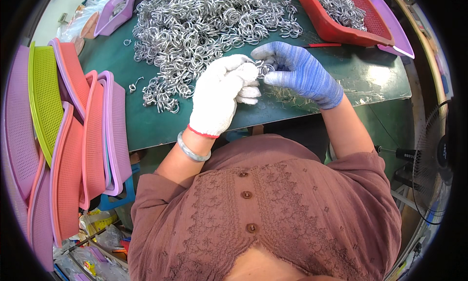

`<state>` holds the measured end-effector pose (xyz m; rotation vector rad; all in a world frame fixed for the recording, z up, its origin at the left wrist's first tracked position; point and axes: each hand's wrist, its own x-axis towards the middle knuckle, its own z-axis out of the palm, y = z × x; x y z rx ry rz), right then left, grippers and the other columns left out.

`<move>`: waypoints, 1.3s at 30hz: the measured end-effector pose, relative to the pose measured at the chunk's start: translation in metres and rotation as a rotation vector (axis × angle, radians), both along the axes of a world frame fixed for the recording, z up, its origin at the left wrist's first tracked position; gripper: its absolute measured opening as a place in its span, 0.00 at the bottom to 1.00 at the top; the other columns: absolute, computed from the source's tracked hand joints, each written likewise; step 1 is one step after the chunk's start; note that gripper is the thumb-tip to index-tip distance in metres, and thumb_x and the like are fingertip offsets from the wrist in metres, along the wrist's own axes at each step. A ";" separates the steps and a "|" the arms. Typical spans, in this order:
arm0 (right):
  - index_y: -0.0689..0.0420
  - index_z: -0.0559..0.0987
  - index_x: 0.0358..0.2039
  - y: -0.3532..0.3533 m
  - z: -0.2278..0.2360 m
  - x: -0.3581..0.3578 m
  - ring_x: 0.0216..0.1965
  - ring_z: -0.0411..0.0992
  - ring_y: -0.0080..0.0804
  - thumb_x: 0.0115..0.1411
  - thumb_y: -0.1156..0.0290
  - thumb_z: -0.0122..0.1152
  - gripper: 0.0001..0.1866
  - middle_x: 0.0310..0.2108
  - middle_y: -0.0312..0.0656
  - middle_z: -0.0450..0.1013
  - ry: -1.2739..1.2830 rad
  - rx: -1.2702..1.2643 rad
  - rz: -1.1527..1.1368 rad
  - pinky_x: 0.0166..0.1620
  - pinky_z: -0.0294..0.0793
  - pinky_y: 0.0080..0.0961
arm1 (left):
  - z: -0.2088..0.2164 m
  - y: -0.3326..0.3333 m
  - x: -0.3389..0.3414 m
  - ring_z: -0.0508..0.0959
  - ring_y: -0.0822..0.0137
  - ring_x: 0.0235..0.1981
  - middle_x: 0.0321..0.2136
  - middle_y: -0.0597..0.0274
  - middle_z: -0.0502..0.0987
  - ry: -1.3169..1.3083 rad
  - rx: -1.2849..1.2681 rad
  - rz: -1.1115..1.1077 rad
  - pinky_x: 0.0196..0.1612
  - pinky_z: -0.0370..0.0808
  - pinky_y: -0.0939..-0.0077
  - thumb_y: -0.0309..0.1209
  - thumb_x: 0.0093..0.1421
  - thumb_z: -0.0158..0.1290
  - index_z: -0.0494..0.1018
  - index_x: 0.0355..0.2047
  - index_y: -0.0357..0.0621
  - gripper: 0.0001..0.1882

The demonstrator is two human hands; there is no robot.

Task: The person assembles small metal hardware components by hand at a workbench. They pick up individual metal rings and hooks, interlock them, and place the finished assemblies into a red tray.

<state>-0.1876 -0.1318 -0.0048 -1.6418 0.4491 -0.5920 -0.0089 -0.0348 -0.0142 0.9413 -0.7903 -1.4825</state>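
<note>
My left hand (217,93), in a white knit glove with a red cuff edge, is closed with its fingertips at a small cluster of silver metal rings (263,68). My right hand (300,74), in a blue knit glove, curls round the same rings from the other side, thumb below and fingers above. The two hands meet over the near part of the table. Just beyond them spreads a large heap of similar metal rings (195,28), and some of it reaches down beside my left glove. How many rings are between my fingers is hard to tell.
The green table (151,130) has a worn near edge. A red basket (336,30) of metal parts stands at the far right, beside a thin red-handled tool (324,45). A purple basket (114,13) is at the far left. Stacked plastic baskets (68,178) crowd the left; a fan (431,159) stands right.
</note>
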 end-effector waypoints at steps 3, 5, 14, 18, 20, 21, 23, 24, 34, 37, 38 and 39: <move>0.63 0.74 0.49 -0.002 -0.002 -0.003 0.37 0.68 0.18 0.54 0.77 0.61 0.21 0.35 0.34 0.71 0.074 -0.093 -0.023 0.43 0.70 0.19 | 0.004 0.007 -0.011 0.75 0.74 0.23 0.31 0.57 0.77 -0.043 -0.029 0.149 0.26 0.74 0.83 0.24 0.60 0.51 0.68 0.50 0.32 0.17; 0.64 0.72 0.52 -0.002 0.000 -0.003 0.41 0.69 0.19 0.54 0.76 0.60 0.23 0.39 0.36 0.73 0.143 -0.078 -0.031 0.48 0.70 0.21 | 0.010 0.012 -0.017 0.75 0.75 0.23 0.30 0.59 0.76 -0.235 -0.036 0.221 0.26 0.74 0.84 0.22 0.59 0.51 0.67 0.52 0.31 0.19; 0.63 0.78 0.43 -0.003 0.008 -0.007 0.33 0.71 0.18 0.54 0.77 0.61 0.15 0.33 0.37 0.75 0.013 -0.102 -0.045 0.38 0.73 0.19 | 0.012 0.010 -0.010 0.77 0.72 0.24 0.31 0.59 0.77 -0.280 -0.006 0.082 0.28 0.77 0.81 0.25 0.59 0.51 0.67 0.52 0.31 0.21; 0.63 0.78 0.44 -0.006 0.018 -0.011 0.29 0.73 0.20 0.56 0.76 0.59 0.15 0.32 0.38 0.76 -0.025 0.197 0.036 0.36 0.75 0.19 | 0.013 0.005 -0.012 0.78 0.69 0.28 0.33 0.56 0.77 0.023 -0.018 0.081 0.31 0.78 0.77 0.24 0.58 0.51 0.67 0.51 0.30 0.20; 0.63 0.78 0.44 -0.004 0.014 -0.008 0.28 0.74 0.21 0.57 0.75 0.58 0.14 0.31 0.38 0.76 -0.035 0.177 -0.007 0.36 0.75 0.19 | 0.008 0.005 -0.011 0.78 0.69 0.30 0.34 0.55 0.77 0.010 -0.041 0.080 0.32 0.79 0.76 0.23 0.58 0.51 0.68 0.50 0.30 0.19; 0.64 0.78 0.44 0.001 0.015 -0.006 0.28 0.74 0.20 0.58 0.75 0.55 0.13 0.28 0.38 0.76 -0.029 0.179 -0.060 0.34 0.75 0.17 | 0.001 0.004 -0.011 0.78 0.69 0.30 0.35 0.55 0.77 -0.073 -0.118 0.098 0.33 0.79 0.76 0.23 0.58 0.51 0.68 0.50 0.31 0.19; 0.64 0.78 0.45 0.008 0.011 0.000 0.28 0.74 0.20 0.59 0.76 0.54 0.14 0.28 0.38 0.76 -0.044 0.222 -0.166 0.34 0.75 0.17 | -0.009 0.004 -0.014 0.78 0.70 0.31 0.36 0.56 0.77 -0.237 -0.268 0.133 0.35 0.79 0.76 0.21 0.57 0.52 0.68 0.50 0.31 0.19; 0.64 0.78 0.45 0.011 0.010 0.001 0.28 0.74 0.19 0.59 0.76 0.54 0.14 0.28 0.38 0.76 -0.052 0.246 -0.220 0.33 0.75 0.16 | -0.008 0.006 -0.015 0.78 0.70 0.33 0.37 0.55 0.77 -0.277 -0.259 0.147 0.36 0.79 0.77 0.22 0.57 0.54 0.66 0.50 0.32 0.20; 0.64 0.79 0.39 0.017 0.018 0.010 0.25 0.73 0.19 0.59 0.75 0.53 0.11 0.26 0.38 0.76 0.114 -0.058 -0.291 0.28 0.75 0.19 | 0.008 0.009 -0.011 0.79 0.70 0.31 0.32 0.57 0.79 -1.191 -0.748 0.297 0.34 0.77 0.77 0.19 0.50 0.62 0.75 0.45 0.37 0.20; 0.64 0.79 0.37 0.015 0.020 0.010 0.23 0.73 0.20 0.58 0.74 0.53 0.10 0.25 0.38 0.75 0.178 -0.024 -0.263 0.26 0.75 0.19 | -0.001 0.007 -0.012 0.80 0.64 0.27 0.28 0.57 0.79 -1.188 -0.808 0.388 0.31 0.76 0.75 0.25 0.49 0.64 0.76 0.41 0.40 0.17; 0.64 0.79 0.36 0.014 0.019 0.011 0.22 0.73 0.19 0.58 0.73 0.53 0.10 0.24 0.38 0.75 0.165 0.005 -0.263 0.26 0.75 0.18 | -0.002 0.006 -0.013 0.80 0.62 0.26 0.27 0.59 0.79 -1.202 -0.802 0.417 0.29 0.76 0.74 0.29 0.51 0.63 0.76 0.39 0.40 0.14; 0.64 0.78 0.36 0.013 0.018 0.011 0.22 0.73 0.19 0.58 0.73 0.53 0.10 0.24 0.38 0.75 0.153 0.034 -0.264 0.25 0.74 0.17 | -0.004 0.006 -0.014 0.80 0.64 0.26 0.27 0.59 0.78 -0.902 -0.612 0.350 0.29 0.77 0.75 0.29 0.52 0.62 0.76 0.38 0.39 0.14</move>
